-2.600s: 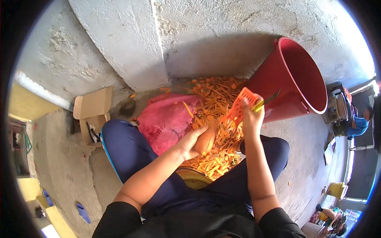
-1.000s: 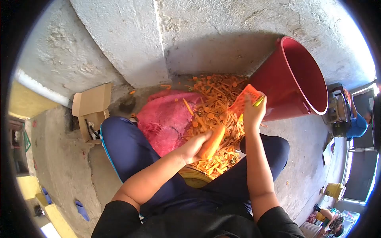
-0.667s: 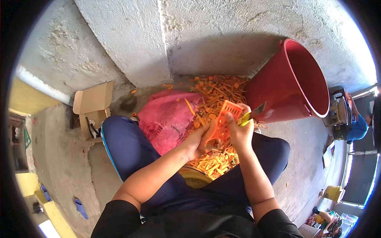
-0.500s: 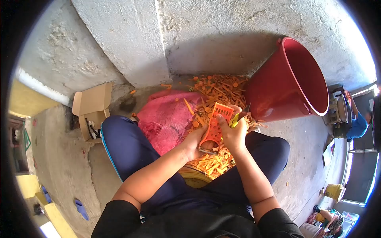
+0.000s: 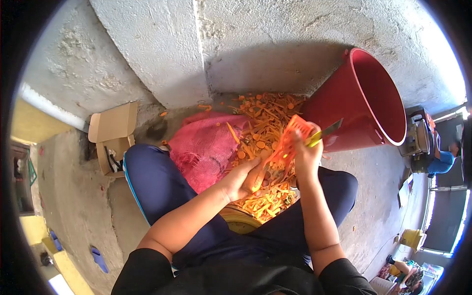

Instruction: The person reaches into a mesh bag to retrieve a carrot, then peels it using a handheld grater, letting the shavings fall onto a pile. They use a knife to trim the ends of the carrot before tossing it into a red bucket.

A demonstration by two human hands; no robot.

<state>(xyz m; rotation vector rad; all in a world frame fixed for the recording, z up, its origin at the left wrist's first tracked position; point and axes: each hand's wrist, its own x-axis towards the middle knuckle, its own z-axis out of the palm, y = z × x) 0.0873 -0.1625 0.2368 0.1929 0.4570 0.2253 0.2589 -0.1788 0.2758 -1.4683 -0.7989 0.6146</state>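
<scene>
My left hand [image 5: 240, 183] is closed around a peeled carrot [image 5: 255, 178], over a yellow container [image 5: 240, 221] between my legs that holds orange carrot pieces [image 5: 270, 204]. My right hand [image 5: 308, 152] grips an orange slotted grater [image 5: 295, 130] together with a yellow-handled knife [image 5: 330, 129], whose blade points up and right. The grater is tilted and blurred, its lower end near the carrot. Beyond my hands, carrot peels and round slices [image 5: 275, 110] lie heaped on the floor beside a pink mesh sack [image 5: 204, 147].
A large red bucket [image 5: 339, 105] leans at the right of the peels by the wall. An open cardboard box [image 5: 113, 128] stands at the left, and a blue slipper [image 5: 100, 259] lies lower left. Another person [image 5: 442, 160] is at the far right, one more at the lower right.
My right hand has moved right and lifted the grater away from my left hand, swinging the knife outward. The carrot in my left hand now shows.
</scene>
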